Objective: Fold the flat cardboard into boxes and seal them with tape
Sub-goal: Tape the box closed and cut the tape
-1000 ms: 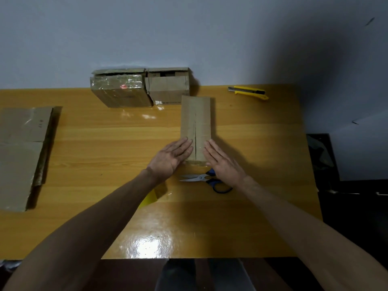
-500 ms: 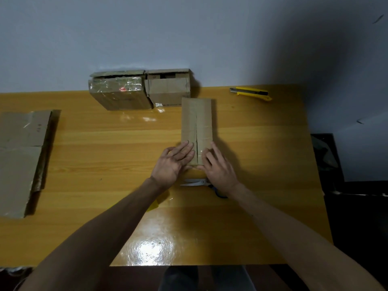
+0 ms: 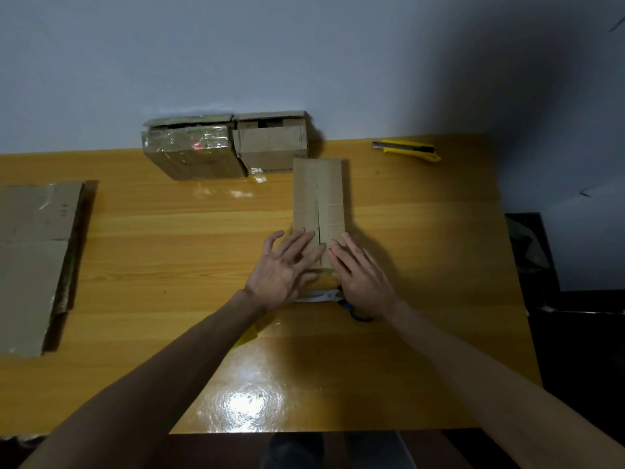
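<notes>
Cardboard, folded into a narrow box (image 3: 318, 198), was laid at the centre of the frame on the wooden surface (image 3: 169, 252). Its near end was pressed by the left hand (image 3: 284, 269) and right hand (image 3: 362, 279), fingers flat, nothing gripped, either side of the seam. It was judged light, stiff, springy at the flaps, and best held by its long edges.

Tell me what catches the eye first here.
The left hand and right hand press flat on the near end of a narrow box at the middle of the table. A shiny taped box stands at the far edge, a yellow knife to its right.
</notes>
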